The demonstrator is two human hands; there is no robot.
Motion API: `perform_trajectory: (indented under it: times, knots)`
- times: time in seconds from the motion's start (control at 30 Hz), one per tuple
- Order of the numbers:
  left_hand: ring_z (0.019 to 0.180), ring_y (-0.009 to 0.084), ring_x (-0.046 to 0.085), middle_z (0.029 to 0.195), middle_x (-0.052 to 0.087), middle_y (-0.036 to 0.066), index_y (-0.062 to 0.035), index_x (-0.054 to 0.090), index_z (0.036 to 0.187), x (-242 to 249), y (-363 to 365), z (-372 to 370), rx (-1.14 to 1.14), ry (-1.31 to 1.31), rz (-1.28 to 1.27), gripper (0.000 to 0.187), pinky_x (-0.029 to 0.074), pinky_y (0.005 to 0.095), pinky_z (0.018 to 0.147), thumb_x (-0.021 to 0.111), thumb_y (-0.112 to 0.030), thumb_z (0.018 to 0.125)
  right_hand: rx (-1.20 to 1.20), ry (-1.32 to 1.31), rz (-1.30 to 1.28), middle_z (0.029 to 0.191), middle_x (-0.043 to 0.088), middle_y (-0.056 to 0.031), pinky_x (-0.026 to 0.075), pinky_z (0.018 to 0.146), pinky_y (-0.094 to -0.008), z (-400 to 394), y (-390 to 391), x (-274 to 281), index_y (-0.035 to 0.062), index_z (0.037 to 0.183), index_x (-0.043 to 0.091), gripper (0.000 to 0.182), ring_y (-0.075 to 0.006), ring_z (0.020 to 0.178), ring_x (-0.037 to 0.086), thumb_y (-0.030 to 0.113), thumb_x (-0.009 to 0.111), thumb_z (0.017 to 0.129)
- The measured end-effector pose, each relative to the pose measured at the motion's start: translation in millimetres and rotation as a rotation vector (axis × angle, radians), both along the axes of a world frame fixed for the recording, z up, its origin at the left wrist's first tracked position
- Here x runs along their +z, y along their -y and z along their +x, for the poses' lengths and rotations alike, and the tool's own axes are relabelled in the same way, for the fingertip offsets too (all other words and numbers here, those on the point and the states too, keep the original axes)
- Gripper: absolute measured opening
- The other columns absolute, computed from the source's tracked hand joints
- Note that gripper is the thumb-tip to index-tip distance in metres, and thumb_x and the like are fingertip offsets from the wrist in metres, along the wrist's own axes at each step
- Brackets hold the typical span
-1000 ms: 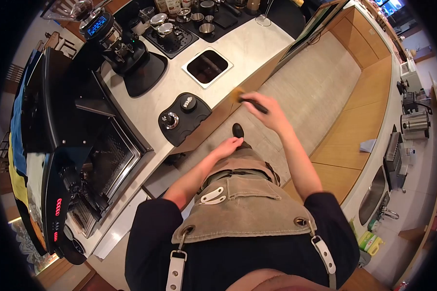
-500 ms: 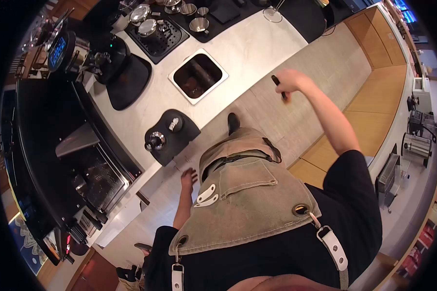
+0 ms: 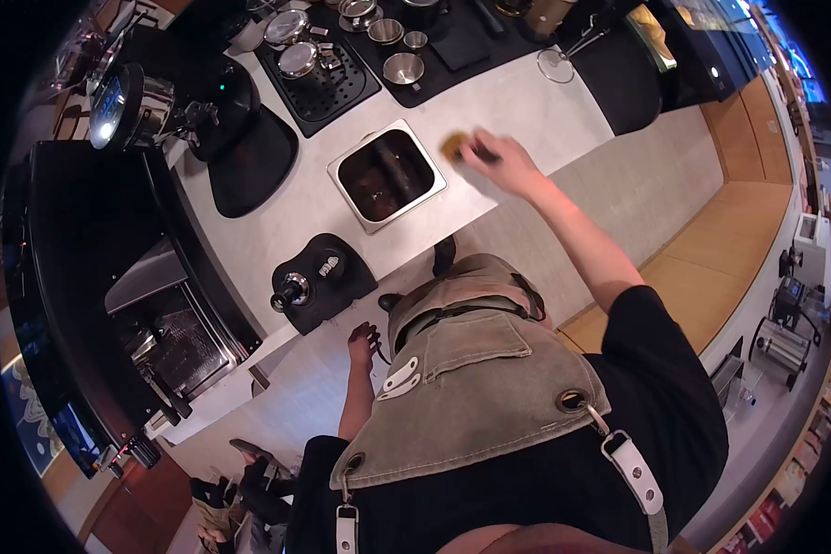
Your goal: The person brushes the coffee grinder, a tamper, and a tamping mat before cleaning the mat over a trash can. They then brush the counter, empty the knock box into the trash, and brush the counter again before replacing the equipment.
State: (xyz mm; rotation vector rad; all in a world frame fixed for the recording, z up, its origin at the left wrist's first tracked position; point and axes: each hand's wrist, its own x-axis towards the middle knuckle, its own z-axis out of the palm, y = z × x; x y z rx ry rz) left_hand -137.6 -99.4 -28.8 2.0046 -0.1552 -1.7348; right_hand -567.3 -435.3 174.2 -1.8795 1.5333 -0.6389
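Note:
My right hand [image 3: 503, 162] is closed around the dark handle of a small brush. The brush's blurred tan bristles [image 3: 452, 146] point left, over the white counter just right of the square knock-out bin [image 3: 439, 180] set into it. My left hand [image 3: 363, 343] hangs low by the apron, fingers loosely apart, with nothing seen in it. Closest to that hand is the black tamping mat [image 3: 346, 300] on the counter's corner, which carries a shiny metal tamper [image 3: 292, 290] and a small whitish item [image 3: 329, 267].
An espresso machine [image 3: 74, 277] stands at the left, and a coffee grinder [image 3: 222, 92] at the upper left. Metal cups [image 3: 403, 68] and a black drip tray [image 3: 319, 97] line the back. Another person [image 3: 249, 499] is partly visible at lower left.
My right hand has swung left with the brush, from above the floor to above the counter beside the bin. The view has shifted slightly; my left hand stays low.

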Motion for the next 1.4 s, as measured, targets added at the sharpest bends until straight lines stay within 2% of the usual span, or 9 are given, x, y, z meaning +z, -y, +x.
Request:
perform_trajectory:
  times: [0.2,0.4,0.6,0.73,0.9,1.03,1.13,1.33,1.4]
  knots:
    - [0.111,0.0268,0.066,0.131,0.067,0.014,-0.006,0.055,0.141,-8.3,-15.7,-0.6,-0.114,0.017,0.027,0.055,0.053,0.0424,0.087,0.062,-0.039,0.098,0.296,-0.665,0.515,0.089,0.075,-0.0117,0.055,0.078,-0.0441,-62.6,-46.2,83.7,0.0092,0.094,0.069,0.043,-0.0295,0.086,0.073,0.051,0.06,0.093]
    - [0.112,0.0286,0.067,0.132,0.068,0.014,-0.0071,0.055,0.142,-20.5,-2.4,9.3,0.011,0.015,0.002,0.049,0.055,0.044,0.09,0.059,-0.036,0.102,-0.017,0.113,0.133,0.072,0.069,-0.0064,0.051,0.067,-0.0325,4.4,48.8,58.2,0.0077,0.094,0.07,0.033,-0.0151,0.064,0.062,0.04,0.067,0.097]
    - [0.113,0.0294,0.067,0.132,0.067,0.014,-0.0073,0.055,0.142,-18.1,-7.7,14.8,0.073,0.017,-0.037,0.046,0.055,0.0454,0.092,0.056,-0.033,0.104,0.046,-0.308,0.05,0.091,0.076,-0.0148,0.057,0.079,-0.0449,28.6,-10.4,17.9,0.0126,0.098,0.071,0.041,-0.0363,0.086,0.072,0.051,0.06,0.094]
    - [0.112,0.0283,0.067,0.133,0.067,0.014,-0.0067,0.054,0.143,-57.7,-56.8,35.6,-0.226,0.076,-0.096,0.052,0.054,0.0417,0.087,0.06,-0.035,0.1,0.418,-0.889,0.497,0.067,0.071,-0.0044,0.056,0.069,-0.0396,-28.9,-48.1,88.9,0.0117,0.088,0.069,0.043,-0.0228,0.074,0.074,0.053,0.06,0.092]
    - [0.112,0.0294,0.067,0.135,0.066,0.014,-0.0065,0.053,0.144,-67.1,-67.1,52.3,-0.324,0.066,-0.114,0.054,0.053,0.0414,0.086,0.06,-0.035,0.099,-0.101,-0.112,0.213,0.074,0.074,-0.0033,0.053,0.066,-0.0322,-56.2,41.4,89.9,0.0075,0.093,0.072,0.037,-0.0156,0.065,0.067,0.043,0.065,0.092]
    - [0.115,0.031,0.065,0.137,0.064,0.015,-0.0066,0.052,0.145,-28.6,-39.4,45.9,0.043,0.002,0.006,0.054,0.053,0.043,0.088,0.059,-0.033,0.099,-0.237,0.096,0.178,0.078,0.074,-0.0052,0.052,0.068,-0.0314,-37.2,103.0,40.8,0.007,0.097,0.07,0.034,-0.0146,0.069,0.067,0.041,0.067,0.093]
    - [0.116,0.0319,0.065,0.138,0.064,0.016,-0.0066,0.052,0.146,-11.4,-33.4,47.7,0.072,-0.004,0.004,0.054,0.053,0.0437,0.089,0.059,-0.033,0.1,-0.282,-0.031,-0.003,0.08,0.073,-0.0054,0.052,0.072,-0.0318,-38.4,92.1,-4.7,0.0096,0.099,0.067,0.032,-0.0143,0.073,0.067,0.041,0.067,0.094]
    - [0.111,0.0282,0.066,0.133,0.067,0.013,-0.0073,0.053,0.144,-16.4,-53.4,54.6,-0.126,0.031,0.002,0.051,0.054,0.0422,0.085,0.059,-0.032,0.1,-0.15,-0.002,0.321,0.065,0.064,-0.0046,0.047,0.057,-0.0319,-86.9,-3.8,31.8,0.0049,0.087,0.062,0.031,-0.0153,0.059,0.06,0.034,0.067,0.095]
    - [0.109,0.0273,0.067,0.132,0.068,0.012,-0.0073,0.054,0.143,-57.2,-64.5,61.4,-0.166,-0.008,-0.011,0.051,0.053,0.0418,0.083,0.059,-0.032,0.099,-0.053,-0.418,0.568,0.066,0.069,-0.0048,0.051,0.057,-0.0312,-118.4,-22.4,50.0,0.0066,0.078,0.068,0.027,-0.0158,0.06,0.066,0.031,0.069,0.089]
